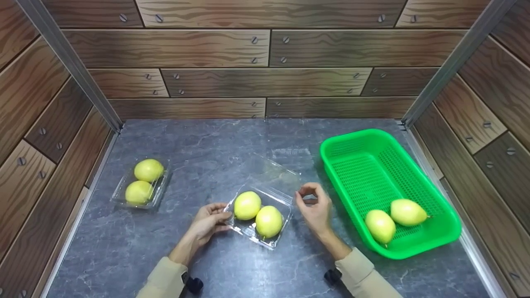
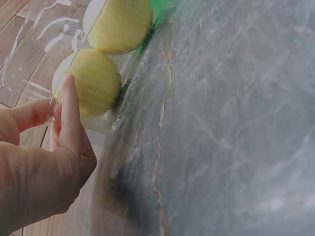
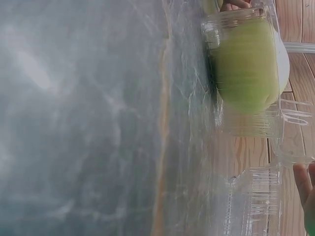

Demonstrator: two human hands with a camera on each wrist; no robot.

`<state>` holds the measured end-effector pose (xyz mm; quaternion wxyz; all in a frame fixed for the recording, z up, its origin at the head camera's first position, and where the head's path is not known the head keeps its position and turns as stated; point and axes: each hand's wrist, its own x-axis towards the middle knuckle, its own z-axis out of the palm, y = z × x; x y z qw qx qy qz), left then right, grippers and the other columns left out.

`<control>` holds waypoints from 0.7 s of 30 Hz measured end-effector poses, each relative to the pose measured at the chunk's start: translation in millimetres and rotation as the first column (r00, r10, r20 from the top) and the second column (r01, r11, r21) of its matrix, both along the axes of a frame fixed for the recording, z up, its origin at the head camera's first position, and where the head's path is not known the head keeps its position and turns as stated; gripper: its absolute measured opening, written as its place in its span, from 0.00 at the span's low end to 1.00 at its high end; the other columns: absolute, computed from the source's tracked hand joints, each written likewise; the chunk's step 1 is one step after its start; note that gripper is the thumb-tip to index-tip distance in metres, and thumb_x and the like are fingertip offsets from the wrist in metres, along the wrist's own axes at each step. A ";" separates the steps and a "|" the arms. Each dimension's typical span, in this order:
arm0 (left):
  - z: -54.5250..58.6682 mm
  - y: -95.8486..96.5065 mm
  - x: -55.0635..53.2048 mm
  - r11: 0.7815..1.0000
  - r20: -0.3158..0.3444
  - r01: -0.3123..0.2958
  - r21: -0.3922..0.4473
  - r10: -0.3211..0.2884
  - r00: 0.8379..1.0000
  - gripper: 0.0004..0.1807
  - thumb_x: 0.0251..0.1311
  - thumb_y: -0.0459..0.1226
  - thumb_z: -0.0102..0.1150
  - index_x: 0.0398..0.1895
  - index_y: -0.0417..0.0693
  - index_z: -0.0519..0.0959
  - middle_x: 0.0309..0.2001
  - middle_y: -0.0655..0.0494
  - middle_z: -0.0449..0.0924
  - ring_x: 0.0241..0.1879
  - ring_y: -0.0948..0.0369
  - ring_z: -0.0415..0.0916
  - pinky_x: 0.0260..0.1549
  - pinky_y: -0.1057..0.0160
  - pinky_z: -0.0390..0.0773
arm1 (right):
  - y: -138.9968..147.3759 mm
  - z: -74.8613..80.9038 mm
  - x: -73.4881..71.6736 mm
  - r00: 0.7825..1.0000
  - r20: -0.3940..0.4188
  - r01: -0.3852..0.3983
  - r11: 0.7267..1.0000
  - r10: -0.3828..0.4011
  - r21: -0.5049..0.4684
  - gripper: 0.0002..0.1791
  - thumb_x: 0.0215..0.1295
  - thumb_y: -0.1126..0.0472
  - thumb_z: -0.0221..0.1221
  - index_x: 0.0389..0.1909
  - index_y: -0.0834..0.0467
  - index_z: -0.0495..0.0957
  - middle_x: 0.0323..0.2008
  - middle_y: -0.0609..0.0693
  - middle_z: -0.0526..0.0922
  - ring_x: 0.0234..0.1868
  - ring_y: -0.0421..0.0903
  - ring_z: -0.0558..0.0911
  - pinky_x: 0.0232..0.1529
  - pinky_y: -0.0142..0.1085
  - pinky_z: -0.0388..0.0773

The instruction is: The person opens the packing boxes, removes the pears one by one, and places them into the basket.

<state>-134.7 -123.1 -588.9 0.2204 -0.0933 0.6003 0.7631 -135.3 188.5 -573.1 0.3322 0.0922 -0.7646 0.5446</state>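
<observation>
A clear plastic clamshell container stands in the middle of the table with its lid folded back. Two yellow-green pears sit side by side in its base. My left hand pinches the base's left edge between thumb and fingers, and the left wrist view shows this hand up close. On the other side, my right hand has curled fingers at the lid's right edge. In the right wrist view its fingertips meet the thin plastic rim; much of that hand is out of frame.
At the right, a green plastic basket holds two more pears. Another clear container with two pears stands at the left. Wood-patterned walls enclose the grey marbled table at the back and sides.
</observation>
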 end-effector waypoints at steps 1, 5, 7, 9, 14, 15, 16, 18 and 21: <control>0.0 -0.3 1.3 1.000 0.002 -0.003 0.004 0.003 1.000 0.23 0.65 0.24 0.62 0.61 0.25 0.71 0.35 0.57 0.81 0.34 0.62 0.82 0.33 0.66 0.92 | -0.7 -0.3 -1.2 1.000 0.004 -0.001 1.000 0.001 -0.004 0.15 0.51 0.83 0.68 0.39 0.71 0.78 0.29 0.65 0.82 0.33 0.32 0.83 0.28 0.25 0.86; -0.1 -1.2 6.7 1.000 0.006 -0.022 0.017 0.022 1.000 0.21 0.64 0.24 0.63 0.59 0.27 0.73 0.35 0.56 0.80 0.35 0.61 0.82 0.34 0.64 0.92 | -4.8 1.3 -4.7 0.999 0.020 -0.025 0.999 0.026 -0.044 0.15 0.51 0.85 0.67 0.39 0.73 0.78 0.29 0.66 0.82 0.33 0.32 0.82 0.27 0.25 0.86; -0.4 -1.3 9.3 0.999 0.004 -0.031 0.019 0.031 1.000 0.21 0.64 0.24 0.63 0.58 0.27 0.73 0.34 0.56 0.79 0.35 0.61 0.81 0.34 0.64 0.92 | -7.9 7.6 -4.1 0.999 0.014 -0.038 0.998 0.039 -0.058 0.15 0.51 0.86 0.66 0.39 0.74 0.77 0.29 0.67 0.82 0.32 0.32 0.83 0.27 0.24 0.85; -0.6 -1.6 12.0 0.999 0.001 -0.038 0.018 0.038 0.999 0.21 0.63 0.24 0.64 0.58 0.27 0.73 0.34 0.56 0.78 0.36 0.61 0.81 0.35 0.64 0.92 | -11.3 16.1 -2.2 0.999 -0.001 -0.051 0.997 0.051 -0.056 0.15 0.50 0.86 0.66 0.39 0.75 0.77 0.29 0.67 0.82 0.32 0.34 0.83 0.27 0.22 0.84; 0.2 -2.7 18.5 0.998 0.007 -0.058 0.017 0.058 0.998 0.21 0.63 0.24 0.64 0.58 0.28 0.72 0.35 0.55 0.78 0.36 0.60 0.80 0.34 0.63 0.92 | -14.6 20.5 -3.5 0.998 -0.028 -0.055 0.998 0.055 -0.009 0.15 0.51 0.84 0.67 0.39 0.74 0.78 0.28 0.65 0.83 0.31 0.40 0.85 0.26 0.25 0.85; 0.5 -3.0 19.9 0.998 0.010 -0.064 0.018 0.064 0.998 0.21 0.63 0.24 0.65 0.57 0.29 0.72 0.35 0.55 0.78 0.35 0.61 0.80 0.34 0.63 0.92 | -14.1 16.5 -5.8 0.998 -0.022 -0.051 0.999 0.051 -0.002 0.14 0.51 0.84 0.68 0.39 0.73 0.78 0.29 0.65 0.83 0.31 0.41 0.85 0.25 0.26 0.85; 0.8 -3.3 21.2 0.997 0.012 -0.070 0.020 0.069 0.998 0.20 0.63 0.24 0.65 0.57 0.29 0.72 0.35 0.55 0.78 0.35 0.61 0.80 0.34 0.63 0.92 | -13.9 13.4 -7.6 0.999 -0.016 -0.048 0.999 0.049 0.003 0.14 0.52 0.83 0.68 0.39 0.73 0.78 0.29 0.65 0.83 0.31 0.42 0.85 0.25 0.27 0.86; 1.0 -3.8 24.2 0.997 0.014 -0.079 0.023 0.079 0.997 0.20 0.63 0.24 0.65 0.56 0.30 0.72 0.34 0.55 0.78 0.34 0.61 0.79 0.34 0.63 0.92 | -14.1 10.4 -9.3 0.998 -0.002 -0.055 0.998 0.055 -0.003 0.14 0.52 0.83 0.68 0.39 0.74 0.78 0.29 0.65 0.83 0.31 0.43 0.85 0.25 0.28 0.86; 1.0 -3.1 28.6 0.995 0.017 -0.093 0.029 0.093 0.996 0.20 0.63 0.24 0.65 0.56 0.30 0.71 0.34 0.56 0.78 0.32 0.62 0.78 0.34 0.63 0.92 | -18.4 20.7 -5.8 0.998 -0.001 -0.068 0.998 0.068 -0.008 0.14 0.52 0.83 0.67 0.39 0.76 0.77 0.29 0.66 0.83 0.30 0.47 0.85 0.25 0.28 0.86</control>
